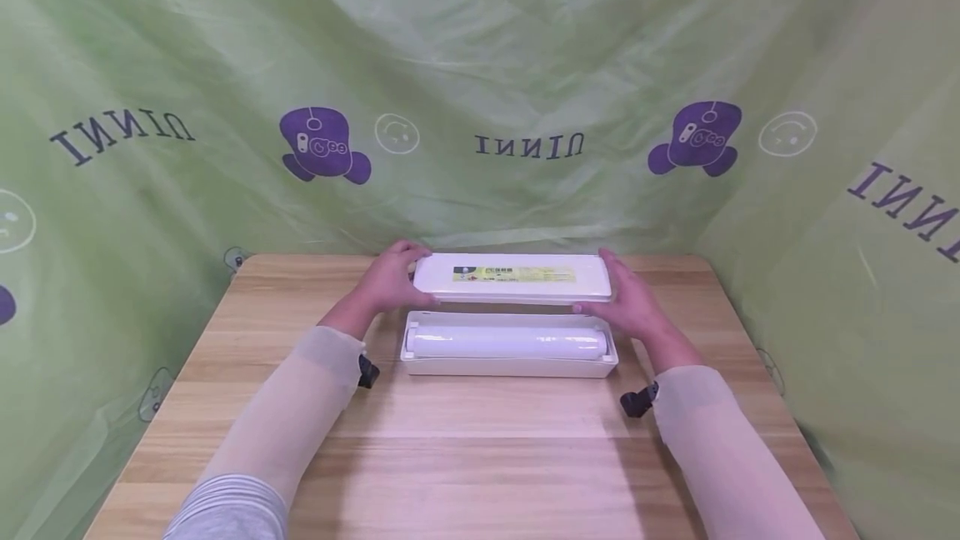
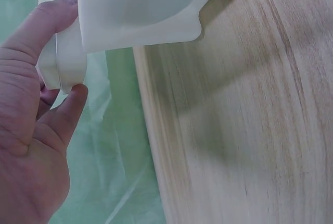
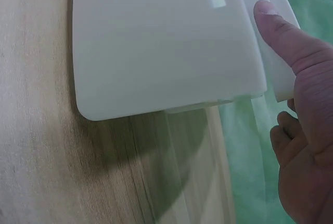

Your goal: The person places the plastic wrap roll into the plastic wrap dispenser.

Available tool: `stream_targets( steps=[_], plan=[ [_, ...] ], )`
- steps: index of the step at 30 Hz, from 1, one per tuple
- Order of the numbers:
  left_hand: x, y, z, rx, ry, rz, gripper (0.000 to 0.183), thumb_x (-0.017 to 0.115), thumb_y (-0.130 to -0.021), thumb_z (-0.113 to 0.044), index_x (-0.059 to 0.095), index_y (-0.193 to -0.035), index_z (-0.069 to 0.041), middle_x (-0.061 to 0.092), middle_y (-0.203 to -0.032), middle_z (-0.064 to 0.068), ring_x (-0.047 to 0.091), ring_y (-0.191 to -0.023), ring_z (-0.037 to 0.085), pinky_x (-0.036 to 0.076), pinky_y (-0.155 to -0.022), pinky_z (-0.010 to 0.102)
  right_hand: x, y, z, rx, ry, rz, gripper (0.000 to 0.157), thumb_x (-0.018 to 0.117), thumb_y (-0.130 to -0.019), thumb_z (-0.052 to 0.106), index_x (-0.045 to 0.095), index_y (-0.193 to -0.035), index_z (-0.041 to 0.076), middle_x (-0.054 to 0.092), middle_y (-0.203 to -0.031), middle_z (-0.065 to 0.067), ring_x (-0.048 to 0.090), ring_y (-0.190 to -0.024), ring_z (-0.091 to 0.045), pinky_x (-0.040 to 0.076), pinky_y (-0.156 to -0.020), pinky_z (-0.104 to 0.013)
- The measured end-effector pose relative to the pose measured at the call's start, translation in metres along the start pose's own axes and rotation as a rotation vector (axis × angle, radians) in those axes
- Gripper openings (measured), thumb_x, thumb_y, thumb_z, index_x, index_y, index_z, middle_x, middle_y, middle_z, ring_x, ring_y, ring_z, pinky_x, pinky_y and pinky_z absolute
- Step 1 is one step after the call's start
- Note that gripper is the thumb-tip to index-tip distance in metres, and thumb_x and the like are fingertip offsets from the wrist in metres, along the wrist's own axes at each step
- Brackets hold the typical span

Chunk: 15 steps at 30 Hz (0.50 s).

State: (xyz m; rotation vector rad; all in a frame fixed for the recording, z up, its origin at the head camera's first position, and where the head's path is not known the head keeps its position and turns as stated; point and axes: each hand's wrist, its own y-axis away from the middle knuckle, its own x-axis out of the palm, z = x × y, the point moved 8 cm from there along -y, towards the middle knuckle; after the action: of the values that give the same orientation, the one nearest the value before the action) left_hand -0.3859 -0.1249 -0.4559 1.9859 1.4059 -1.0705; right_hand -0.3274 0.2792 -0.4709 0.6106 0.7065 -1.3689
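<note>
A long white lid (image 1: 517, 288) with a yellow-green printed label (image 1: 517, 274) is held up behind a white box, by its two short ends. My left hand (image 1: 392, 282) grips the left end, thumb on the near edge and fingers behind. At the opposite end my right hand (image 1: 633, 298) holds it the same way. The box (image 1: 510, 368) stands on the table with its top uncovered, and a glossy white roll of plastic wrap (image 1: 510, 342) lies lengthwise inside. Both wrist views show the lid's end (image 2: 71, 60) between thumb and fingers, just beyond the box wall (image 3: 161, 52).
The wooden table (image 1: 465, 457) has its far edge close behind the lid. A green curtain (image 1: 480, 40) with purple prints hangs around the back and sides. Small black wrist cameras (image 1: 639, 402) stick out from both sleeves near the table.
</note>
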Motion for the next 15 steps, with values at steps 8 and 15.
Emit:
stream_targets(
  steps=[8,15],
  plan=[
    [-0.0008,0.0050,0.0002,0.015,0.006,0.010,0.102,0.098,-0.062,-0.045,0.055,-0.149,-0.012,0.043,-0.155,0.016,0.052,-0.131,0.041,0.045,-0.110,0.059,-0.0023,0.0049,0.0020,0.007,0.031,0.024,0.123,0.087,-0.078,0.056,0.013,-0.168,0.020,0.023,-0.168,-0.023,0.027,-0.149,-0.052,0.024,-0.119,-0.069],
    [-0.0028,0.0102,-0.0004,0.016,0.018,0.019,0.103,0.097,-0.064,-0.045,0.053,-0.151,-0.012,0.040,-0.157,0.017,0.058,-0.123,0.039,0.049,-0.108,0.057,-0.0048,0.0062,0.0037,0.003,0.069,0.021,0.125,0.085,-0.074,0.064,0.017,-0.167,0.017,0.027,-0.166,-0.025,0.031,-0.147,-0.052,0.027,-0.119,-0.068]
  ],
)
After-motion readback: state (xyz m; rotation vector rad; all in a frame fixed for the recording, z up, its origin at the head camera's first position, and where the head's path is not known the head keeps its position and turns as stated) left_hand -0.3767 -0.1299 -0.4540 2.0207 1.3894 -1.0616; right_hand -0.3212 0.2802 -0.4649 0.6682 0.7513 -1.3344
